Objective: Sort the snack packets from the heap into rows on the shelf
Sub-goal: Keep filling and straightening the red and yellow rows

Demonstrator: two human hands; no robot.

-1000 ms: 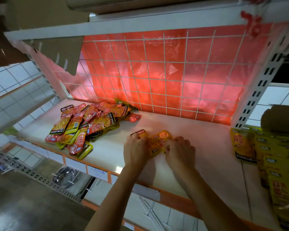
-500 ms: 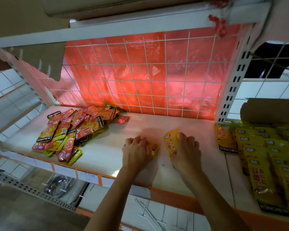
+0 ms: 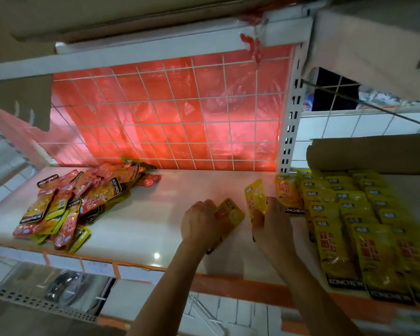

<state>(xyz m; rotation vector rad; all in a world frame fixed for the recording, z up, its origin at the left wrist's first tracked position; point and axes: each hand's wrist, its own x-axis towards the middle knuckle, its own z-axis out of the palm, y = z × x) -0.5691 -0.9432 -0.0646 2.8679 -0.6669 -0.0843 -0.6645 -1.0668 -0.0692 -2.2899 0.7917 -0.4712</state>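
Two yellow snack packets sit in a person's bare hands at a shop shelf, one to each hand. The right hand grips the raised packet by its lower end, fingers curled round it. The packet stands tilted up off the white board, just beside the nearest of the rows — yellow packets already laid overlapping, label ends toward the front edge, from the white upright post rightward. Held that way, it looks ready to go down as the next one at the left edge of that block.

The left hand is curled over the second packet, which lies flat on the shelf and pokes out from under the knuckles toward the right. Pinning it there would seem to keep it in reserve while the other hand places its own.

Well apart, at the far left of the same board, the heap of mixed red, orange and yellow-green packets lies loose against the wire grid and its red plastic backing — unsorted stock, by the look of it, and plenty of it. A roll of cardboard rests behind the rows. Only yellow packets show on the sorted side, so the sorting seems to go one colour at a time, with most of the heap yet to be worked through.
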